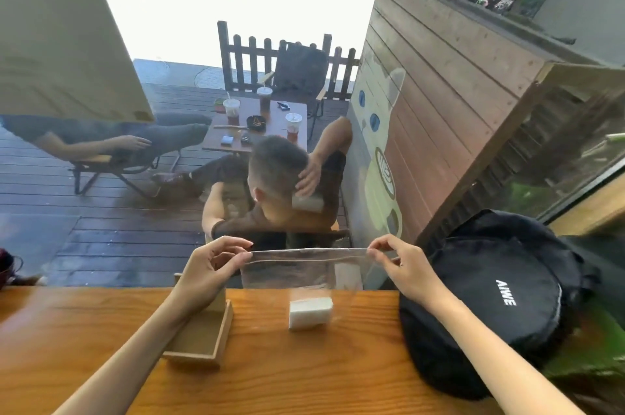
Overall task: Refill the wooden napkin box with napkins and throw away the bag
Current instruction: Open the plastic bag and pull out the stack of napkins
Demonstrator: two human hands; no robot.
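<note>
A clear plastic zip bag [297, 271] hangs stretched above the far edge of the wooden counter [304, 377]. My left hand [211, 267] pinches its top left corner. My right hand [400, 265] pinches its top right corner. Below the bag a white stack of napkins [309, 312] lies on the counter. The open wooden napkin box [203, 337] stands left of the stack, partly hidden by my left forearm; it looks empty inside.
A black round bag [497, 299] marked AIWE fills the counter's right end. A window pane runs along the counter's far edge. Beyond it, people sit at a small table [270, 123] with drinks on a deck.
</note>
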